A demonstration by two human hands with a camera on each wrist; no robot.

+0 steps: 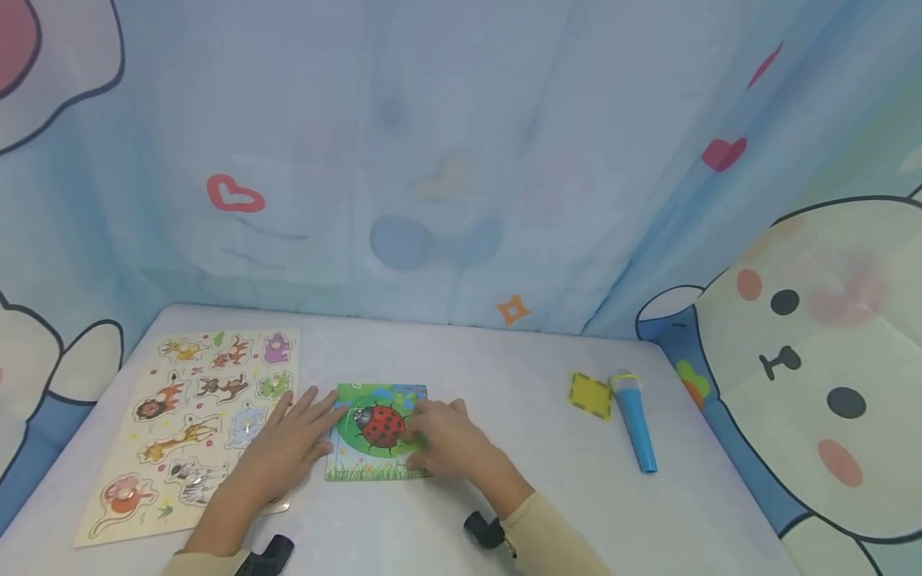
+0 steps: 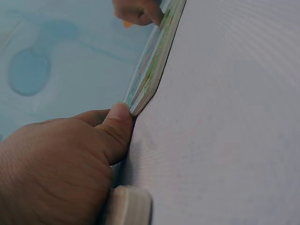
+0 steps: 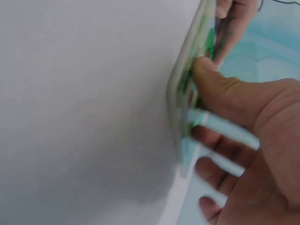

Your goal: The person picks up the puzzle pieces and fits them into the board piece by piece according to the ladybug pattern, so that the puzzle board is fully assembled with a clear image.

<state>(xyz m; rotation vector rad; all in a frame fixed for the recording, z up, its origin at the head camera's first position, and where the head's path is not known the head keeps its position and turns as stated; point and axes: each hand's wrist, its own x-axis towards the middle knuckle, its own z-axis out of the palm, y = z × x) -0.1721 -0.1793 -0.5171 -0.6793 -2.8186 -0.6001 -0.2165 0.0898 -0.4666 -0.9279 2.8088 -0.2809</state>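
A small square ladybug puzzle (image 1: 379, 428) lies flat on the table, with a red, black-spotted beetle on green and a strip of grass below. My left hand (image 1: 290, 442) rests at its left side, fingers stretched out. In the left wrist view, the thumb (image 2: 118, 126) touches the puzzle's edge. At the puzzle's right side my right hand (image 1: 455, 440) bends its fingers over the picture and pinches at it. The thumb (image 3: 211, 77) presses on the picture face in the right wrist view; the other fingers curl nearby, blurred. Exactly which part they pinch is partly hidden.
A large animal peg puzzle board (image 1: 162, 472) lies at the left, partly under my left forearm. To the right are a yellow square tile (image 1: 590, 395) and a blue toy microphone (image 1: 635, 424). A printed curtain (image 1: 461, 104) hangs behind the white table (image 1: 519, 376).
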